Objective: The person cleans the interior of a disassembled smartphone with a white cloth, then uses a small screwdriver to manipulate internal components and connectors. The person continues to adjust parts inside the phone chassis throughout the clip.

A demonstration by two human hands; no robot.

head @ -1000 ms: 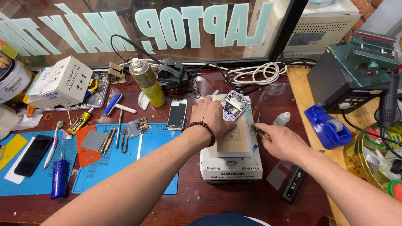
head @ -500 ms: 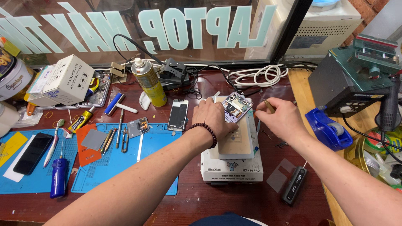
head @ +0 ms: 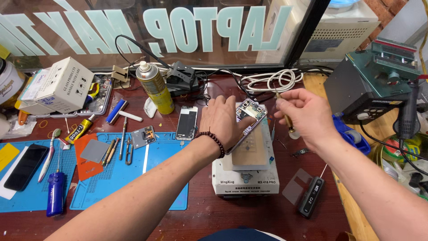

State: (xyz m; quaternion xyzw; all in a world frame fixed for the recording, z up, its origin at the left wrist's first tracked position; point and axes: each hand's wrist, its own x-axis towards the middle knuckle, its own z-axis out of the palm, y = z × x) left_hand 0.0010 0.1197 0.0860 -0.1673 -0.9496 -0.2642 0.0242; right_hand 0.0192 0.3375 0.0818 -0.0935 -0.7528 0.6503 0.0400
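Note:
An opened phone (head: 250, 112) with its inner parts showing lies tilted on the pad of a white heating plate machine (head: 246, 172). My left hand (head: 221, 121), a dark bead bracelet on its wrist, presses down on the phone's left side and holds it. My right hand (head: 304, 115) is raised just right of the phone and pinches a thin brass-handled tool (head: 285, 118) that points down and slightly right. The tool's tip hangs beside the machine's right edge and is apart from the phone.
A yellow spray can (head: 156, 87), a white box (head: 54, 85), a phone screen (head: 187, 122), tweezers and small tools lie on blue mats (head: 111, 178) at left. A black remote-like device (head: 311, 202) lies right of the machine. A green station (head: 374, 80) and white cable (head: 272, 80) stand behind.
My right hand has lifted from the table beside the machine and moved up toward the phone's top, now holding the brass tool. My left hand stays on the phone.

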